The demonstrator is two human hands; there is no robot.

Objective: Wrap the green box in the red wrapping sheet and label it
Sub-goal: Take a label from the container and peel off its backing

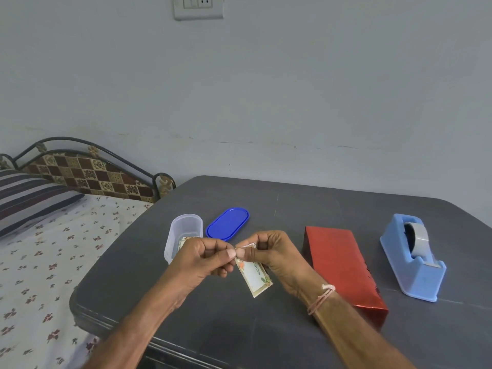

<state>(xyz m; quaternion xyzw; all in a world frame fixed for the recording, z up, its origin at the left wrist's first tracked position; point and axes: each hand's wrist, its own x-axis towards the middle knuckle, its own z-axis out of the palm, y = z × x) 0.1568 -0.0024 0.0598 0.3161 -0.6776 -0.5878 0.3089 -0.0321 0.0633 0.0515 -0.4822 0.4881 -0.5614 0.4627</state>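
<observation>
Head view, left to right: the left hand (202, 259) and right hand (274, 259) both pinched the top edge of the label (255, 278) between thumb and forefinger, probably to peel its backing. The red-wrapped box (340, 267) lay at three o'clock of them, awaiting it, with the tape dispenser (415, 262) beyond.

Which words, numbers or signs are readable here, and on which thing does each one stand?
"Wishes": on the gift label, which the left hand and the right hand pinch at its top edge.
Card inside the clear container: too small to read.
Red wrapped box, tape dispenser, blue lid: no text visible.
</observation>
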